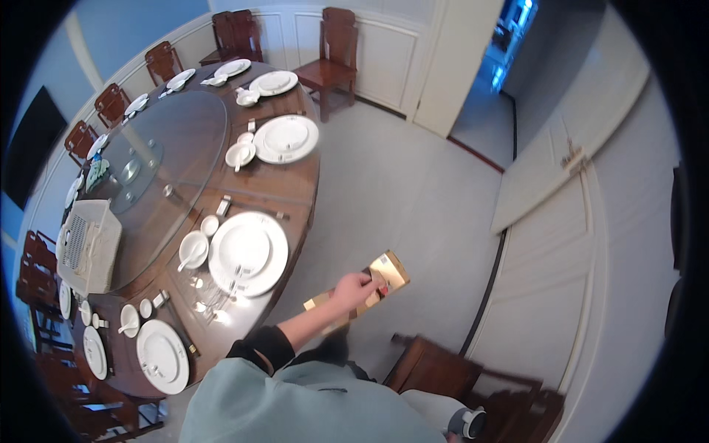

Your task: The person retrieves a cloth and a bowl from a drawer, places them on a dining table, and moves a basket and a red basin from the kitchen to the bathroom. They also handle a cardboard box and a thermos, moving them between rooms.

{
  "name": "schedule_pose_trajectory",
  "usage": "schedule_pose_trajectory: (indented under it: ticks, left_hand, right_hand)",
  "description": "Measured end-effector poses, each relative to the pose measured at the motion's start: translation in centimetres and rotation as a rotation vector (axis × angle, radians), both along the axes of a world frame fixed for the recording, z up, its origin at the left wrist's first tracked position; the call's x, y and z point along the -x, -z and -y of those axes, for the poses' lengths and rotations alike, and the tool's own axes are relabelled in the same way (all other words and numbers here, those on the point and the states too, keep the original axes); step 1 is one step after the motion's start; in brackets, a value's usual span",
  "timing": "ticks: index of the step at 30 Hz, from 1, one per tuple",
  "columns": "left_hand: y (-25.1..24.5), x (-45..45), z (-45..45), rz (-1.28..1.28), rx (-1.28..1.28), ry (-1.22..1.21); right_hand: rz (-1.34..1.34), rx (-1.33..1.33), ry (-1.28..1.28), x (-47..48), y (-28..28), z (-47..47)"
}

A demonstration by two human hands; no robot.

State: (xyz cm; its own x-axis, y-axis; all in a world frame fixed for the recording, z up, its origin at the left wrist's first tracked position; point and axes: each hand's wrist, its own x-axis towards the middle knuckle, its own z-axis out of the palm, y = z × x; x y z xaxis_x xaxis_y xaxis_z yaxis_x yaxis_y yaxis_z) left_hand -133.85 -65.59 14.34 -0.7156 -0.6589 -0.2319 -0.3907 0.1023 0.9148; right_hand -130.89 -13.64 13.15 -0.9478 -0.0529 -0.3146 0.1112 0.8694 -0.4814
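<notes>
My left hand (pixel 354 290), its arm in a black cuff, is closed on a gold cardboard box (pixel 392 270) over the floor, right of the round table. The box lies slantwise; my hand and forearm hide its middle, and its far end shows left of the wrist. At the bottom right, a pale vacuum flask (pixel 432 407) with a grey and white lid lies tilted beside my light green apron. Only a sliver of my right hand (pixel 452 437) shows under the lid; its grip on the flask is hidden. The nearest white plates (pixel 277 263) rest on the table's edge.
The round wooden table (pixel 266 188) bears a glass turntable (pixel 194 127), place settings and a white plastic basket (pixel 113 238). A wooden chair (pixel 437 368) stands close at the lower right, another (pixel 327 72) beyond the table. An open door (pixel 554 160) is at the right.
</notes>
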Motion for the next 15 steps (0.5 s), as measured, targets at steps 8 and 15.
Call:
schedule_pose_trajectory:
  ticks: [8,15]
  left_hand:
    - [-1.4,12.0,10.4,-0.003,-0.098,-0.066]
    - [-0.2,24.7,16.5,0.103,-0.063,-0.187]
  right_hand:
    - [0.028,0.797,0.616,20.8,-7.6,14.2]
    - [0.314,1.079,0.546,40.0,-3.9,18.7]
